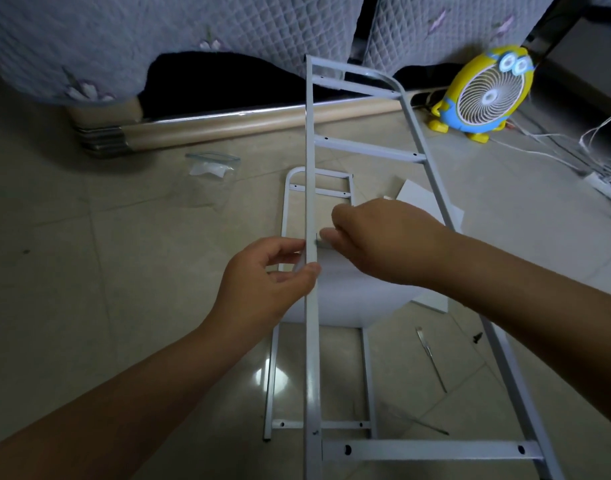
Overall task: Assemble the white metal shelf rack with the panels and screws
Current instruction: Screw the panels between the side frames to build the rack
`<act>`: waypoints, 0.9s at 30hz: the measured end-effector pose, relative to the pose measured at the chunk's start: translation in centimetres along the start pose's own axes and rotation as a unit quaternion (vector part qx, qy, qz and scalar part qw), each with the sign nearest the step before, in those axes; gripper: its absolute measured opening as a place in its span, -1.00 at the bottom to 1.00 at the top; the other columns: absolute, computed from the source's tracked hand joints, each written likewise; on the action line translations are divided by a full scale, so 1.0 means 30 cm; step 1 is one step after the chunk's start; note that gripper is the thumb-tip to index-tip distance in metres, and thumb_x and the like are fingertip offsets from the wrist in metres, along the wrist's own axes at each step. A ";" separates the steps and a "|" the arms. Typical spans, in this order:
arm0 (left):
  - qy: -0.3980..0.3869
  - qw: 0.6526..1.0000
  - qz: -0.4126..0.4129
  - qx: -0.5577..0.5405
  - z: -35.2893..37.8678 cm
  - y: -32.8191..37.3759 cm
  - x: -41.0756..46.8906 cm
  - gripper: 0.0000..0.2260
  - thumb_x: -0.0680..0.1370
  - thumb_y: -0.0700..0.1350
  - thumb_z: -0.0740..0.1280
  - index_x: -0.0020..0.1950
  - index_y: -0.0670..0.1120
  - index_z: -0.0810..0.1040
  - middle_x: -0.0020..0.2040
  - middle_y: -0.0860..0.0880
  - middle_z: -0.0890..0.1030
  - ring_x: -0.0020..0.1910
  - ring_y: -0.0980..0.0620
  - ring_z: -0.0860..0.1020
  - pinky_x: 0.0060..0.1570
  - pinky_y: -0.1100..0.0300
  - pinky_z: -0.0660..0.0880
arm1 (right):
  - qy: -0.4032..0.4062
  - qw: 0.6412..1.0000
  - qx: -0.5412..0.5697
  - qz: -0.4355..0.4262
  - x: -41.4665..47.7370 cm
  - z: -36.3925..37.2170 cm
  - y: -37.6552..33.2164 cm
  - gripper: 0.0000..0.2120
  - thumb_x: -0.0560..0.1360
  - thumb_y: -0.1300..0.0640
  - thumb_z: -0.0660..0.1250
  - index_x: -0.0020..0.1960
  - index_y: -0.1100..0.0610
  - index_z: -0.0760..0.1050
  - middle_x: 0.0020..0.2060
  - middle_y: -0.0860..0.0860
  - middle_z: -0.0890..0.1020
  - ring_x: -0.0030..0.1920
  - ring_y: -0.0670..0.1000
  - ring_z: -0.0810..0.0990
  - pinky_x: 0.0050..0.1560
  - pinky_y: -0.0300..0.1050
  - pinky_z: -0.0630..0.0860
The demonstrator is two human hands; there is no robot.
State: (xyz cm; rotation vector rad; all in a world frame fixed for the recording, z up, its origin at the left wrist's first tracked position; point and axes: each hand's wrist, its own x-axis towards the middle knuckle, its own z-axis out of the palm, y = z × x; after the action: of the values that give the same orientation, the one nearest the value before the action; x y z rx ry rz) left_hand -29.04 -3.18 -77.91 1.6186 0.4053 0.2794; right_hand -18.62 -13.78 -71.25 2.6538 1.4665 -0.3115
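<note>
Side frame, white painted metal tube, ladder-shaped (pixel 311 168): held off the tiled floor (pixel 89 254). The left hand (pixel 273 275) gripped its left upright, thumb on the near face and fingers curled behind. The right hand (pixel 383 244) had its fingertips pinched together against the same upright just above; whether they held anything could not be told. The frame had flat cross-rungs with dark screw holes and one rounded far corner. Its long axis ran from the near edge of the floor up and away toward the quilted grey cover (pixel 124 46).

Second side frame, white metal, same pattern (pixel 272 368): flat on the floor beneath the first, long axis roughly parallel.

Shelf panel, white, flat (pixel 352 299): under both hands, across the lower frame.

Fan, yellow and blue, cartoon-shaped (pixel 484 95): at the far right of the floor.

Bag, clear plastic, zip-top (pixel 212 166): far left of the frames.

Screwdriver, slim, grey (pixel 432 362): right of the lower frame.

Screw, black (pixel 477 337): just beside the screwdriver.
</note>
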 end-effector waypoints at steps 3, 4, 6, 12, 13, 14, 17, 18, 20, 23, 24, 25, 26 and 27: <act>-0.002 1.000 -0.008 -0.006 -0.001 -0.001 0.003 -0.79 0.43 -0.24 0.40 -0.03 0.03 0.52 -0.11 0.12 0.57 -0.23 0.39 0.54 -0.27 0.55 0.45 | 0.005 0.998 0.024 -0.065 -0.024 -0.034 0.019 -0.76 0.57 0.01 0.12 0.12 0.14 0.38 -0.12 -0.09 0.46 -0.19 -0.07 0.43 -0.21 -0.22 0.32; 0.000 1.000 -0.011 -0.008 0.000 -0.002 0.003 -0.79 0.43 -0.23 0.40 -0.03 0.03 0.52 -0.10 0.12 0.57 -0.23 0.36 0.56 -0.26 0.54 0.45 | 0.006 0.996 0.012 -0.085 -0.022 -0.037 0.027 -0.78 0.57 0.07 0.15 0.13 0.16 0.41 -0.06 -0.03 0.51 -0.13 -0.03 0.47 -0.14 -0.20 0.37; 0.005 1.000 -0.014 -0.013 0.002 -0.003 0.003 -0.79 0.42 -0.24 0.41 -0.03 0.02 0.53 -0.10 0.11 0.57 -0.24 0.32 0.57 -0.26 0.53 0.46 | 0.013 0.993 -0.029 -0.112 -0.004 -0.019 0.043 -0.86 0.55 0.21 0.19 0.07 0.20 0.46 -0.07 0.10 0.55 -0.11 0.06 0.52 -0.13 -0.12 0.44; 0.009 1.000 -0.014 -0.016 0.002 -0.007 0.006 -0.79 0.42 -0.24 0.41 -0.03 0.02 0.53 -0.06 0.04 0.58 -0.14 0.17 0.57 -0.20 0.51 0.48 | 0.077 0.982 -0.089 -0.147 0.004 0.021 0.056 -0.66 0.14 0.45 0.52 -0.24 0.26 0.41 -0.49 0.11 0.41 -0.53 -0.18 0.00 -0.47 -0.43 -0.12; 0.009 1.000 -0.012 -0.018 0.002 -0.008 0.005 -0.79 0.42 -0.24 0.41 -0.03 0.02 0.53 -0.06 0.05 0.58 -0.13 0.16 0.57 -0.19 0.51 0.48 | 0.083 0.981 -0.088 -0.150 0.005 0.030 0.057 -0.67 0.16 0.44 0.51 -0.25 0.25 0.39 -0.52 0.08 0.35 -0.49 -0.22 -0.07 -0.45 -0.43 -0.13; 0.008 1.000 -0.011 -0.020 0.002 -0.008 0.004 -0.78 0.42 -0.24 0.41 -0.04 0.03 0.52 -0.07 0.05 0.58 -0.14 0.16 0.57 -0.19 0.51 0.48 | 0.089 0.981 -0.085 -0.148 0.008 0.036 0.058 -0.69 0.18 0.42 0.50 -0.27 0.25 0.38 -0.53 0.03 0.26 -0.46 -0.24 -0.09 -0.44 -0.43 -0.13; 0.003 1.000 -0.007 -0.015 0.002 -0.007 0.001 -0.78 0.43 -0.24 0.41 -0.03 0.02 0.52 -0.07 0.06 0.57 -0.10 0.17 0.56 -0.18 0.52 0.47 | 0.085 0.983 -0.110 -0.117 0.018 0.031 0.034 -0.75 0.27 0.37 0.44 -0.25 0.23 0.36 -0.47 -0.11 0.01 -0.52 -0.18 -0.04 -0.48 -0.40 -0.06; 0.003 1.000 -0.006 -0.014 0.002 -0.007 0.002 -0.78 0.43 -0.24 0.41 -0.02 0.01 0.51 -0.06 0.06 0.57 -0.09 0.17 0.55 -0.17 0.53 0.47 | 0.069 0.985 -0.124 -0.099 0.019 0.032 0.020 -0.82 0.36 0.33 0.36 -0.22 0.21 0.35 -0.48 -0.10 0.05 -0.54 -0.14 0.03 -0.51 -0.34 -0.02; 0.005 1.000 -0.010 -0.015 0.002 -0.008 0.002 -0.78 0.42 -0.23 0.41 -0.01 0.00 0.52 -0.06 0.06 0.57 -0.11 0.17 0.56 -0.18 0.52 0.47 | 0.028 0.992 -0.113 -0.040 0.021 0.038 0.000 -0.82 0.50 0.24 0.17 -0.25 0.17 0.24 -0.47 -0.05 0.21 -0.50 -0.09 0.20 -0.51 -0.24 0.11; 0.004 1.000 -0.015 -0.021 0.003 -0.007 -0.001 -0.77 0.41 -0.23 0.42 -0.04 0.05 0.51 -0.07 0.08 0.57 -0.16 0.16 0.57 -0.19 0.50 0.48 | -0.013 0.999 -0.032 0.026 0.035 0.025 -0.022 -0.67 0.54 0.21 0.09 -0.39 0.10 0.20 -0.46 -0.03 0.30 -0.46 -0.10 0.28 -0.44 -0.28 0.22; 0.004 1.000 -0.016 -0.026 0.003 -0.005 -0.001 -0.76 0.41 -0.23 0.42 -0.07 0.08 0.50 -0.07 0.08 0.57 -0.16 0.15 0.57 -0.20 0.50 0.48 | -0.012 0.999 -0.014 0.029 0.039 0.031 -0.012 -0.65 0.57 0.19 0.08 -0.40 0.09 0.20 -0.46 -0.03 0.31 -0.45 -0.11 0.28 -0.43 -0.31 0.22; 0.004 0.999 -0.015 -0.029 0.002 -0.005 -0.001 -0.76 0.41 -0.23 0.42 -0.08 0.09 0.50 -0.07 0.08 0.57 -0.16 0.15 0.57 -0.21 0.50 0.49 | -0.011 1.000 -0.005 0.029 0.038 0.032 -0.005 -0.63 0.60 0.16 0.05 -0.39 0.09 0.21 -0.45 -0.04 0.31 -0.45 -0.12 0.27 -0.42 -0.33 0.20; 0.005 0.999 -0.015 -0.030 0.002 -0.005 0.000 -0.76 0.41 -0.23 0.43 -0.09 0.09 0.50 -0.06 0.06 0.58 -0.15 0.15 0.58 -0.20 0.49 0.49 | -0.008 1.000 -0.012 0.018 0.034 0.025 -0.003 -0.63 0.62 0.11 0.03 -0.37 0.10 0.20 -0.45 -0.04 0.30 -0.44 -0.13 0.26 -0.42 -0.35 0.18; 0.007 0.999 -0.015 -0.029 0.002 -0.006 0.001 -0.76 0.41 -0.23 0.43 -0.08 0.09 0.51 -0.05 0.05 0.58 -0.16 0.15 0.58 -0.19 0.47 0.50 | -0.003 0.999 -0.035 -0.002 0.024 0.021 0.002 -0.65 0.63 0.07 0.00 -0.32 0.11 0.19 -0.43 -0.05 0.29 -0.44 -0.14 0.25 -0.43 -0.34 0.15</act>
State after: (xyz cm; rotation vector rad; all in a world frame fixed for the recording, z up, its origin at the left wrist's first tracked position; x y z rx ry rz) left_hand -29.00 -3.21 -78.10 1.5530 0.4276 0.2776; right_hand -18.28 -13.31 -72.03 2.5937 1.4550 -0.2634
